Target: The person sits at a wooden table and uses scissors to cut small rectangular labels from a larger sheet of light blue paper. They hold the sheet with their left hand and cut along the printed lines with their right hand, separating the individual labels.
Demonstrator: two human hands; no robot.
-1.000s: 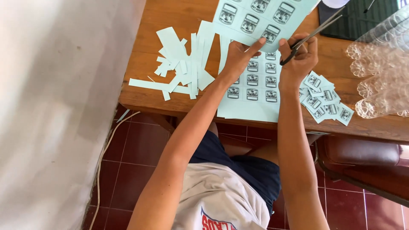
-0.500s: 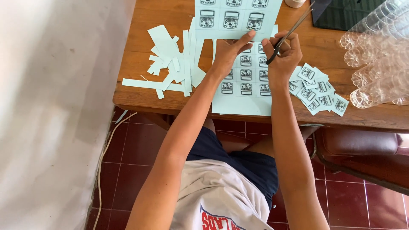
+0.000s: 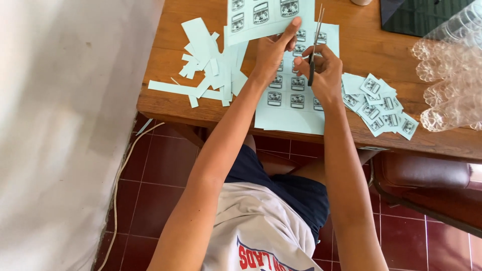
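My left hand (image 3: 273,50) pinches the lower edge of a pale blue printed label sheet (image 3: 261,17), holding it up over the wooden table (image 3: 165,108). In my right hand (image 3: 324,70) is a pair of scissors (image 3: 315,42), blades pointing away along the sheet's right edge. Beneath both hands lies another pale blue sheet (image 3: 291,113) with rows of printed labels. A pile of cut-out labels (image 3: 381,108) sits just right of my right hand.
Paper offcuts and strips (image 3: 208,70) lie on the table left of my left hand. Stacked clear plastic cups (image 3: 449,75) lie at the right. A dark panel (image 3: 416,17) is at the far right edge. A brown chair seat (image 3: 427,173) and a white cable (image 3: 118,195) are below.
The held sheet swung from slanting to lying square across the top. My right hand turned the scissors from a diagonal to pointing straight away, beside the sheet's right edge.
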